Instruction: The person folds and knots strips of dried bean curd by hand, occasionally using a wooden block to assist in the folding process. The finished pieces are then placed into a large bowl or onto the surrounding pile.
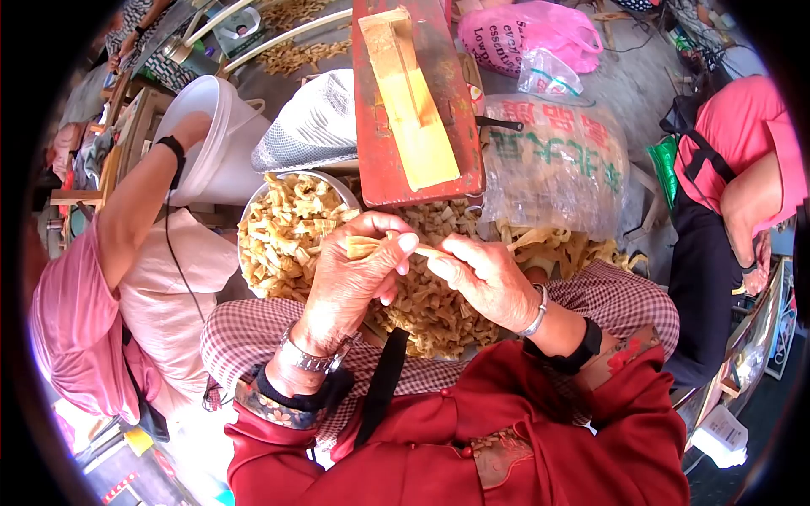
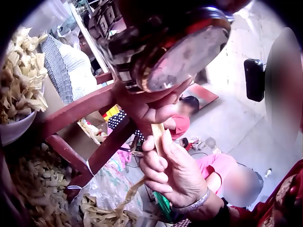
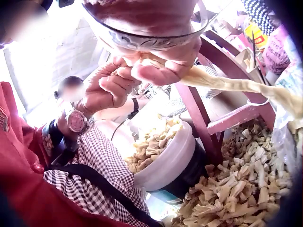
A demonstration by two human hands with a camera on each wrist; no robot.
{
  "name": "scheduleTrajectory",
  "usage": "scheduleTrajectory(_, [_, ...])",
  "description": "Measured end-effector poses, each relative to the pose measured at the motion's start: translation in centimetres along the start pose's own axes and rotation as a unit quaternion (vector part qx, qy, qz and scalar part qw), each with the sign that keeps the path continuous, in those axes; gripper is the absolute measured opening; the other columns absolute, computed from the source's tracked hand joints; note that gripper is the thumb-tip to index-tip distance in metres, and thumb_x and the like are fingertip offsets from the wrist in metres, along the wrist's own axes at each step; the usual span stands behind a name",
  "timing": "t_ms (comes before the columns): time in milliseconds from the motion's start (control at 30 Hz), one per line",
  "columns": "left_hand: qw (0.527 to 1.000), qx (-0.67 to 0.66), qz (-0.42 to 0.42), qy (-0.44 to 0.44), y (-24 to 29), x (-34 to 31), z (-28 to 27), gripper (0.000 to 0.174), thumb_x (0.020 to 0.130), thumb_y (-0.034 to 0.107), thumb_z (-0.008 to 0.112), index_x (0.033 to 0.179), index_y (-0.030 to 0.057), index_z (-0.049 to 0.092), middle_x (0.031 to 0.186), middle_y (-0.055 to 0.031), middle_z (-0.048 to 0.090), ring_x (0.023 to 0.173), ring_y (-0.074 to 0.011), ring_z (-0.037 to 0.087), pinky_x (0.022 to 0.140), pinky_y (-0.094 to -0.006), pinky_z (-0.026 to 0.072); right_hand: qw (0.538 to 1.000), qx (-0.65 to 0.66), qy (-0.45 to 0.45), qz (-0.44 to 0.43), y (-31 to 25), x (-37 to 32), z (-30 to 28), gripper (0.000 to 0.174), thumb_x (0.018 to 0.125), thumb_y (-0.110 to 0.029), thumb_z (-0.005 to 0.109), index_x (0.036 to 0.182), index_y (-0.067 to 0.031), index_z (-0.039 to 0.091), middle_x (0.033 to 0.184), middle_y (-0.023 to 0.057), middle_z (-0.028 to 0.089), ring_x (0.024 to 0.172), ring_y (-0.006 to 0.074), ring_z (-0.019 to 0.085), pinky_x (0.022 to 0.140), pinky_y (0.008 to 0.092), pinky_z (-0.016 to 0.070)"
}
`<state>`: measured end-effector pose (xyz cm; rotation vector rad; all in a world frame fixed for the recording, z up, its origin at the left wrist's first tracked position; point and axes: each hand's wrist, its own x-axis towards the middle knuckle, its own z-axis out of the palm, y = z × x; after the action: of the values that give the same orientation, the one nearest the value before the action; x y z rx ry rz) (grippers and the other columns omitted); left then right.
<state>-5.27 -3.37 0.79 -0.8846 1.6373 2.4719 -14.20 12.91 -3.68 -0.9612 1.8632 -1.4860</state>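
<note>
- Left hand (image 1: pixel 354 266), right hand (image 1: pixel 488 278) — fingers of both pinched closed on yellowish strip (image 1: pixel 363 247), above heaped pieces (image 1: pixel 439 316)
- Red tabletop (image 1: pixel 380 164) with wooden block (image 1: pixel 426 143) just ahead — hides part of heap
- Filled tub (image 3: pixel 165 168) left; plastic sack (image 1: pixel 557 169) right, pink bag (image 1: pixel 531 38) beyond

Glows brightly overall; bends fisheye-like toward black corners; washes out pale across the floor (image 2: pixel 232 125) in the left wrist view; softens on the close-up watch (image 2: pixel 189 59).

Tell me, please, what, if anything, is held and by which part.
A yellowish strip: the left hand pinches it near one end, the right hand farther along.
</note>
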Motion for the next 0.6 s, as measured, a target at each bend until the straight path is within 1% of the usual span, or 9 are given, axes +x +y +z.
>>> scheduleTrajectory(100, [0.998, -0.066, 0.008, -0.018, 0.4, 0.0, -0.6, 0.014, 0.089, 0.011, 0.061, 0.098, 0.0016, 0.057, 0.068, -0.0007, 0.052, 0.042, -0.0032, 0.037, 0.039, -0.0184, 0.0352, 0.998, -0.029, -0.028, -0.042, -0.2, -0.1, -0.6, 0.02, 0.09, -0.019, 0.058, 0.084, -0.0008, 0.054, 0.063, 0.0149, 0.051, 0.054, 0.0302, 0.052, 0.052, 0.0359, 0.0413])
scheduleTrajectory(167, [0.993, -0.111, 0.034, -0.033, 1.0, -0.1, -1.3, 0.011, 0.088, 0.006, 0.059, 0.097, 0.0017, 0.057, 0.069, -0.0005, 0.051, 0.045, -0.0038, 0.038, 0.04, -0.0189, 0.0373, 0.997, 0.017, -0.03, -0.062, -1.3, 0.2, -1.7, 0.019, 0.09, -0.014, 0.056, 0.077, -0.0009, 0.056, 0.062, 0.0132, 0.051, 0.052, 0.0274, 0.052, 0.05, 0.0349, 0.0401])
scheduleTrajectory(233, [0.99, -0.125, 0.053, -0.029, 1.6, -0.5, -1.3, 0.011, 0.088, 0.006, 0.059, 0.097, 0.0018, 0.056, 0.07, -0.0011, 0.052, 0.05, -0.0043, 0.041, 0.04, -0.0191, 0.0392, 0.996, -0.036, -0.043, -0.067, -2.4, 0.1, -3.1, 0.019, 0.089, -0.014, 0.058, 0.076, -0.0009, 0.056, 0.061, 0.0128, 0.049, 0.051, 0.0279, 0.05, 0.049, 0.0343, 0.0397])
scheduleTrajectory(300, [0.988, -0.127, 0.082, -0.035, 1.8, -0.4, -1.3, 0.01, 0.088, 0.005, 0.059, 0.097, 0.002, 0.056, 0.071, -0.0016, 0.052, 0.053, -0.0046, 0.044, 0.041, -0.0196, 0.0412, 0.99, -0.083, -0.033, -0.111, -2.8, 0.6, -3.7, 0.02, 0.089, -0.015, 0.059, 0.076, -0.0011, 0.056, 0.061, 0.0132, 0.049, 0.051, 0.0295, 0.05, 0.048, 0.0352, 0.0394])
scheduleTrajectory(433, [0.981, -0.119, 0.148, -0.029, 4.0, 0.5, -0.2, 0.009, 0.088, 0.004, 0.057, 0.097, 0.0022, 0.057, 0.072, -0.003, 0.053, 0.057, -0.0053, 0.047, 0.041, -0.0209, 0.0445, 0.963, -0.184, 0.019, -0.197, -4.9, 2.8, -5.5, 0.021, 0.088, -0.017, 0.061, 0.075, -0.0021, 0.053, 0.061, 0.0141, 0.048, 0.053, 0.0327, 0.052, 0.047, 0.0382, 0.0385])
scheduleTrajectory(467, [0.978, -0.123, 0.165, -0.044, 5.2, 1.0, 0.1, 0.009, 0.089, 0.005, 0.057, 0.097, 0.0014, 0.058, 0.072, -0.0029, 0.054, 0.056, -0.0056, 0.048, 0.041, -0.0214, 0.0457, 0.959, -0.202, 0.032, -0.194, -5.5, 3.7, -6.1, 0.021, 0.088, -0.017, 0.06, 0.075, -0.0033, 0.051, 0.061, 0.0147, 0.048, 0.054, 0.0337, 0.053, 0.047, 0.0402, 0.0381])
scheduleTrajectory(500, [0.977, -0.095, 0.185, -0.053, 6.3, 1.5, 0.3, 0.009, 0.089, 0.007, 0.057, 0.095, 0.0006, 0.058, 0.07, -0.002, 0.054, 0.051, -0.0056, 0.046, 0.041, -0.0208, 0.0455, 0.947, -0.224, 0.074, -0.219, -5.7, 4.7, -6.5, 0.02, 0.089, -0.017, 0.059, 0.077, -0.0039, 0.052, 0.061, 0.0149, 0.048, 0.054, 0.0339, 0.054, 0.047, 0.0403, 0.038])
scheduleTrajectory(567, [0.976, -0.045, 0.213, -0.001, 8.3, 2.5, 1.3, 0.009, 0.09, 0.008, 0.057, 0.095, 0.0001, 0.058, 0.068, -0.001, 0.053, 0.048, -0.0052, 0.044, 0.041, -0.0208, 0.0451, 0.935, -0.253, 0.105, -0.224, -6.9, 6.4, -7.4, 0.018, 0.089, -0.018, 0.058, 0.078, -0.0045, 0.052, 0.062, 0.0154, 0.05, 0.056, 0.0343, 0.055, 0.048, 0.0405, 0.039])
scheduleTrajectory(600, [0.976, -0.044, 0.211, -0.009, 9.3, 3.0, 1.6, 0.009, 0.09, 0.008, 0.057, 0.094, 0.0003, 0.058, 0.067, -0.0011, 0.053, 0.048, -0.0052, 0.045, 0.042, -0.0213, 0.0439, 0.934, -0.252, 0.122, -0.222, -6.9, 7.2, -7.7, 0.018, 0.09, -0.018, 0.057, 0.078, -0.0046, 0.052, 0.063, 0.0157, 0.051, 0.058, 0.0348, 0.055, 0.049, 0.0409, 0.0398])
